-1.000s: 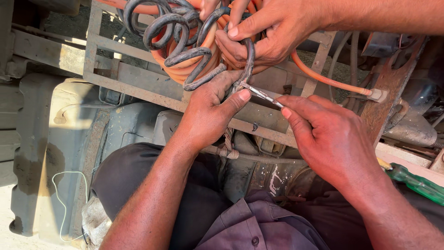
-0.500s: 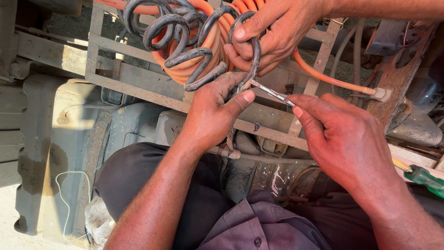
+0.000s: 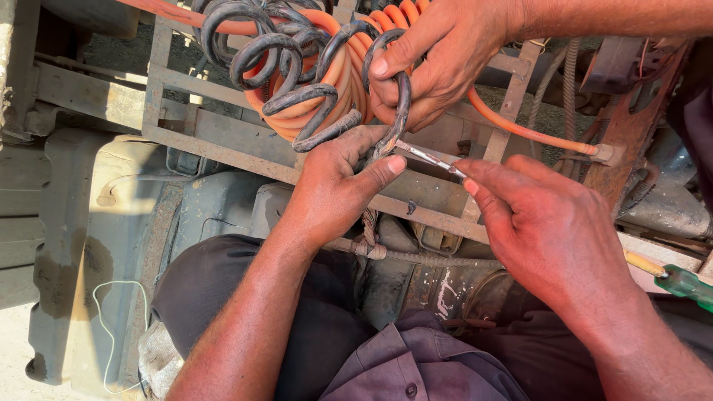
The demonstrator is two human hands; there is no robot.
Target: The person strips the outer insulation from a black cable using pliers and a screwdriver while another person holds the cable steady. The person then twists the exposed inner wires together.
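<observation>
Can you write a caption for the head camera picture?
Left hand and right hand pinch a thin metal strip beside coiled hoses.

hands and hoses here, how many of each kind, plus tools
Hands: 3 – the person's left hand, right hand, and another person's hand
Coiled hoses: 2 – orange coiled hose, black coiled hose
Thin metal blade: 1 – metal blade
Screwdrivers: 1 – green-handled screwdriver
Total: 7
</observation>
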